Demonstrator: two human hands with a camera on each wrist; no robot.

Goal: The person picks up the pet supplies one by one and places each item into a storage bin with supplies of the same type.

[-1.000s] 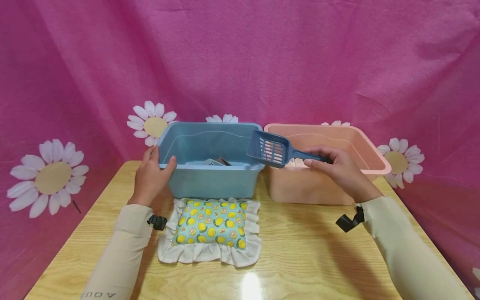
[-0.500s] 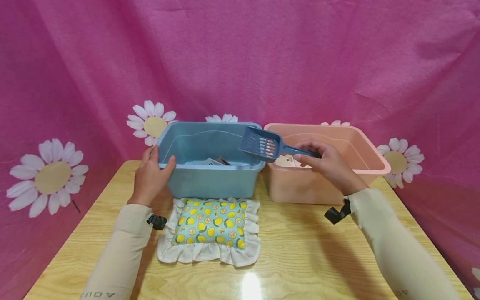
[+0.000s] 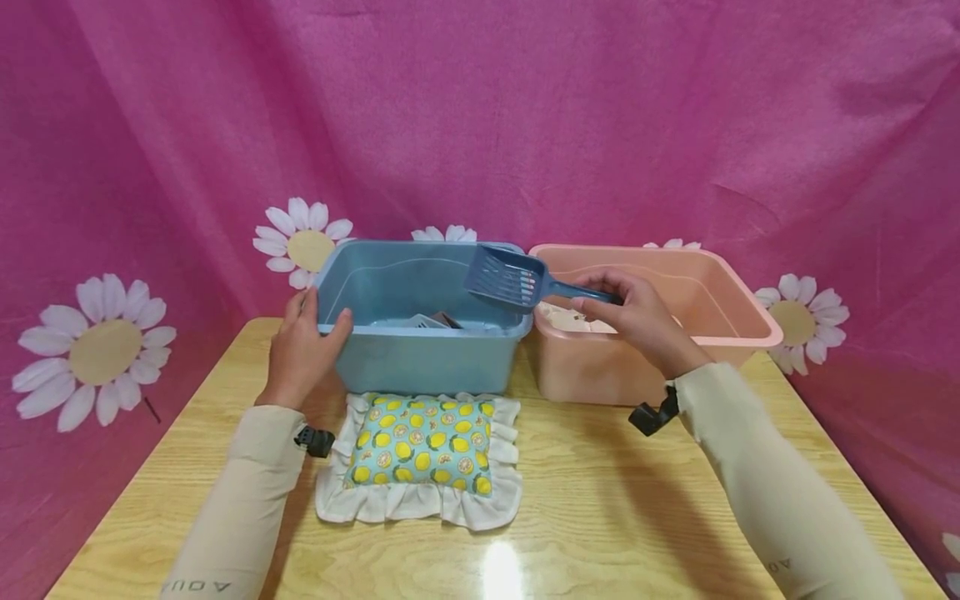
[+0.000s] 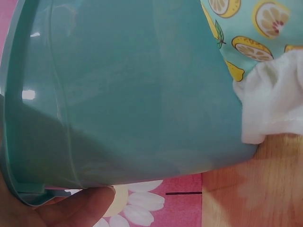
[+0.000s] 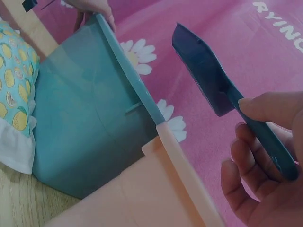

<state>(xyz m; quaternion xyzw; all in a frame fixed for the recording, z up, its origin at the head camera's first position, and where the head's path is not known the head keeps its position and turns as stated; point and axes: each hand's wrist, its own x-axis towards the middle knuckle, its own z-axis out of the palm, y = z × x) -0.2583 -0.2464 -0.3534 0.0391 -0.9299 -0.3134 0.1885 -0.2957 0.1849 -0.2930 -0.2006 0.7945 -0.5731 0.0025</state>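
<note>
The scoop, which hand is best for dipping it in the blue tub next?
The right hand, I'd say. It grips the scoop, which seems to be over the blue tub. The left hand holds the blue tub's left end.

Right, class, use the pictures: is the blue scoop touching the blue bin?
Apart: the right wrist view shows pink backdrop plainly between the blue scoop and the blue bin.

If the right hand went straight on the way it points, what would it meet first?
The right hand, scoop leading, would probably clear the blue bin and first meet the pink cloth behind it; depth is hard to judge.
</note>
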